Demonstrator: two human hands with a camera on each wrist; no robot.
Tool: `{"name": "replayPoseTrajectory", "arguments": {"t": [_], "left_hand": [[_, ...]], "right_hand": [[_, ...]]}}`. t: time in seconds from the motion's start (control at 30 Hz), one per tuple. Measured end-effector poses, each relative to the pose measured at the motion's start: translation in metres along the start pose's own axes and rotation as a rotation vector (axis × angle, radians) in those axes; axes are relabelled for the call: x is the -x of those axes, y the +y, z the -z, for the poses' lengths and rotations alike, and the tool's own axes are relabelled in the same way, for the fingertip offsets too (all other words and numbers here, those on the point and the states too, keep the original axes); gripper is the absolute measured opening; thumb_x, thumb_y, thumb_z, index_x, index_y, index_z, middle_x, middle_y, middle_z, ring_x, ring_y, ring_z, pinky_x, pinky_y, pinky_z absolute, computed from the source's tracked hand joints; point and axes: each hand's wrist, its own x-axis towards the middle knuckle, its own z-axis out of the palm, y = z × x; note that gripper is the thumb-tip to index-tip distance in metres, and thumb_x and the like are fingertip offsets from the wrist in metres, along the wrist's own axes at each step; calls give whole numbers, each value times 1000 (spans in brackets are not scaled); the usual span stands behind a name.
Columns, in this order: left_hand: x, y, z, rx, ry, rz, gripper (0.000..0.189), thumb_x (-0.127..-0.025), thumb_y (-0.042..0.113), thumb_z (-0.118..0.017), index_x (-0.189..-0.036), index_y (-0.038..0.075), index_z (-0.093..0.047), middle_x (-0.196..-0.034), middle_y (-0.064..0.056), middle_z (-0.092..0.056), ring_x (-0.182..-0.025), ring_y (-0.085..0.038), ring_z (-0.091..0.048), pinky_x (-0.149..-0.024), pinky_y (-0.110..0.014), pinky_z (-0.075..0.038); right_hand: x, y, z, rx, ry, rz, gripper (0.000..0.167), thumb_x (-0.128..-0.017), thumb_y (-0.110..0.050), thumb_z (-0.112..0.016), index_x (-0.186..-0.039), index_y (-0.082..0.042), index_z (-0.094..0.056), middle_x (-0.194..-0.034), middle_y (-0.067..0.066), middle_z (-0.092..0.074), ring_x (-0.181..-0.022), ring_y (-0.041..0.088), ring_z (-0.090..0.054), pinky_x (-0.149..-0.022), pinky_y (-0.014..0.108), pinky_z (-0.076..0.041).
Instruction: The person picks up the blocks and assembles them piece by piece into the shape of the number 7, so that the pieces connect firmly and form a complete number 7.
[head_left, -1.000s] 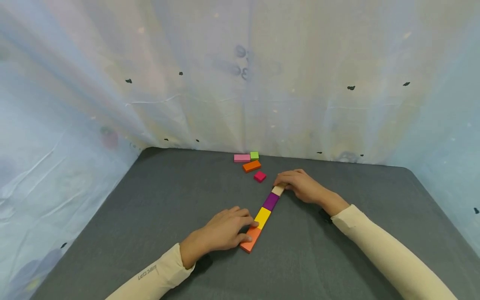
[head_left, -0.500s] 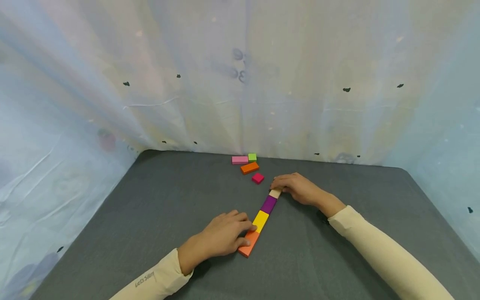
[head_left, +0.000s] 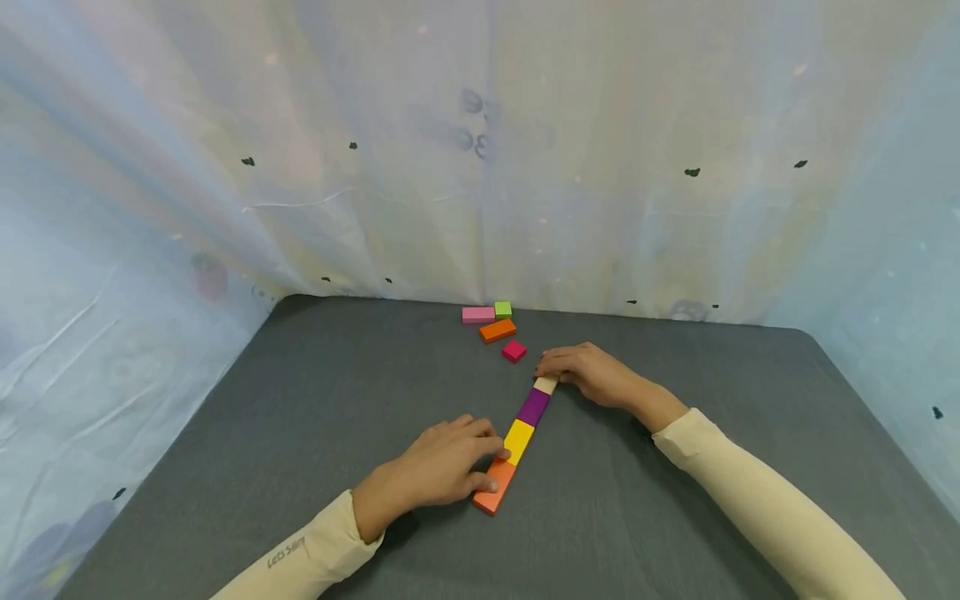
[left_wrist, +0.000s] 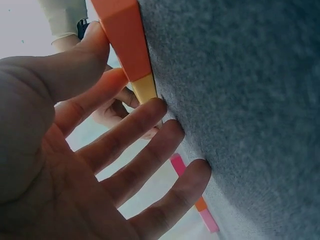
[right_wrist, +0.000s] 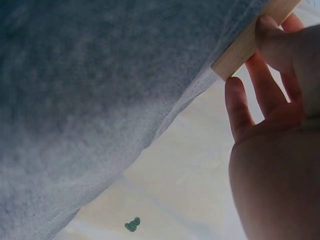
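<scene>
Four flat blocks lie end to end in a slanting row on the grey table. Nearest is a light orange block (head_left: 492, 497), then a yellow block (head_left: 520, 437), a purple block (head_left: 533, 407) and a plain wooden block (head_left: 546, 384). My left hand (head_left: 442, 461) rests its thumb and index finger against the orange and yellow blocks; in the left wrist view its other fingers are extended along the cloth. At the far end, my right hand (head_left: 600, 375) pinches the wooden block (right_wrist: 240, 52), thumb against one side. Its fingers partly hide that block's far end.
Beyond the row are a red block (head_left: 513, 351), a dark orange block (head_left: 497, 331), a pink block (head_left: 477, 315) and a green block (head_left: 502, 310). Pale printed sheeting (head_left: 570, 167) rises behind the table's back edge. Dark cloth covers the table (head_left: 337, 375).
The view shifts slightly, moving everything a little left in the frame. Both hands keep their places on the row, and no block visibly moves relative to the others.
</scene>
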Motion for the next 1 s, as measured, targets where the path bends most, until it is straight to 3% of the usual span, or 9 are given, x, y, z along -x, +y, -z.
{"name": "replayPoseTrajectory", "arguments": {"t": [0.27, 0.6, 1.0], "left_hand": [[1, 2, 2, 0, -2, -11, 35, -90, 43, -70, -123, 30, -67, -152, 15, -46, -121, -14, -52, -92, -43, -50], [0, 1, 3, 5, -22, -8, 38, -90, 42, -71, -126, 30, -66, -151, 18, -46, -121, -13, -52, -92, -41, -50], [2, 1, 4, 8, -40, 4, 37, -89, 44, -71, -123, 31, -67, -150, 17, -47, -122, -14, -51, -95, -46, -49]], "right_hand": [[0, 1, 0, -35, 18, 12, 36, -93, 7, -62, -123, -11, -70, -130, 9, -67, -128, 32, -59, -102, 49, -50], [-1, 4, 0, -106, -16, -47, 39, -93, 6, -62, -125, -13, -69, -134, 9, -65, -133, 32, -55, -104, 52, -48], [-1, 1, 0, -52, -19, -25, 37, -94, 3, -62, -126, -14, -70, -133, 7, -65, -131, 29, -57, -103, 49, -49]]}}
